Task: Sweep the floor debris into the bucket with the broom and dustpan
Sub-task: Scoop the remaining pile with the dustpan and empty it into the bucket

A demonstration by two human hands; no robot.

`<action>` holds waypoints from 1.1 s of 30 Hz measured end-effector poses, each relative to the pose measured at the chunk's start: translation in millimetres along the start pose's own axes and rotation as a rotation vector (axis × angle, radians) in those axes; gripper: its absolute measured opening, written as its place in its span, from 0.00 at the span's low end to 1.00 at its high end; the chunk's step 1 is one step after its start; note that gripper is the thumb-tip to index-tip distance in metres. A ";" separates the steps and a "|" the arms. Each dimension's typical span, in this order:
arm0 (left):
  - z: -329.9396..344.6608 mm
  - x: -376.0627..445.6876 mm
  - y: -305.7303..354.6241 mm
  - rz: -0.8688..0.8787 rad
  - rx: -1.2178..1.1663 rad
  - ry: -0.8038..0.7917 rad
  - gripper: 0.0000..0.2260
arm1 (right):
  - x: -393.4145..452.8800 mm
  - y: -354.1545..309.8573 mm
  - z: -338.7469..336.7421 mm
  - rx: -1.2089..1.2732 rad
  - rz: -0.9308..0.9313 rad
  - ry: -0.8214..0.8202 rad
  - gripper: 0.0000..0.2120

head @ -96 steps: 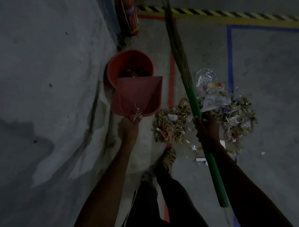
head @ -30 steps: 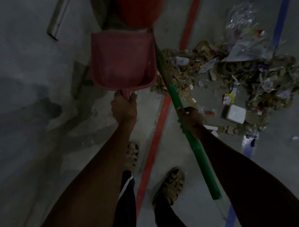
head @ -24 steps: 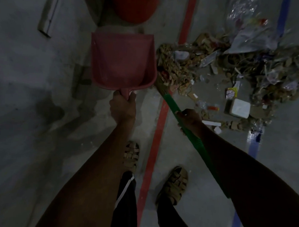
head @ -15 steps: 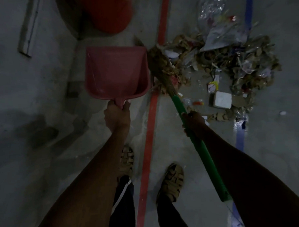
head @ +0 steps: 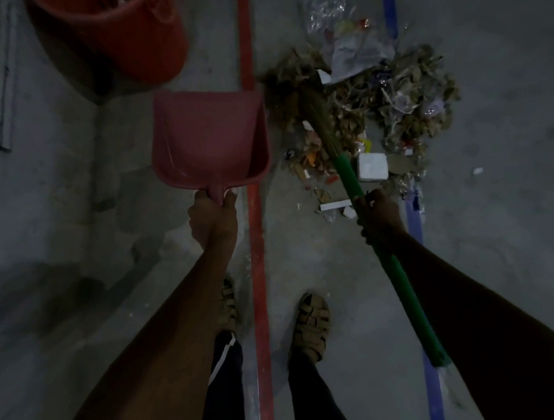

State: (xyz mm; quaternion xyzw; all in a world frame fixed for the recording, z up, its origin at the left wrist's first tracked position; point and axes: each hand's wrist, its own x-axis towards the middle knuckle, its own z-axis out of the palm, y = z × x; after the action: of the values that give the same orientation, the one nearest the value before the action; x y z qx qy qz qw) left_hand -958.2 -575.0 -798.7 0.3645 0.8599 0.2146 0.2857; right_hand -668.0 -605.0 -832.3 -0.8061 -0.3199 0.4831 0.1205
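- Left hand [head: 213,219] wrapped around the short handle of the pink dustpan [head: 209,137], fingers clamped on it, thumb on top.
- Dustpan held low, open mouth away from the person, right side wall just beside the red floor line [head: 257,256] and the edge of the debris pile.
- Right hand [head: 380,217] closed around the green handle of the broom [head: 393,272], fingers curled on the shaft near its upper part.
- Broom slanted from lower right up to the left, bristle end [head: 293,93] buried in the debris pile [head: 385,100], just right of the dustpan mouth.
- Debris pile on the concrete floor [head: 507,220] between red line and blue floor line [head: 433,385]: dry brown scraps, crumpled clear plastic [head: 343,31], small coloured bits.
- White block [head: 372,167] at the near edge of the pile, touching the broom shaft or just beside it; cannot tell which.
- Orange bucket [head: 118,28] at upper left, beyond the dustpan, apart from it; some content visible inside, too dark to name.
- Two sandalled feet [head: 312,325] at either side of the red line.
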 end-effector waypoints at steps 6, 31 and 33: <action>-9.2 -16.6 -3.0 -0.040 0.041 0.032 0.23 | -27.9 1.9 14.5 -0.034 -0.042 -0.108 0.14; -105.8 -107.3 -97.3 -0.249 0.096 0.113 0.20 | -88.4 32.0 47.2 -0.072 -0.024 -0.030 0.14; -113.2 -105.7 -103.9 -0.238 0.084 0.131 0.21 | -104.3 27.7 60.0 -0.035 -0.051 -0.065 0.15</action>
State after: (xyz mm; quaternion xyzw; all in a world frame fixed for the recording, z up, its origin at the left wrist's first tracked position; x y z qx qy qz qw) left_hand -1023.6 -739.1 -739.0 0.2567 0.9221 0.1664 0.2369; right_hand -742.5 -699.0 -803.3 -0.7836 -0.3524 0.5001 0.1080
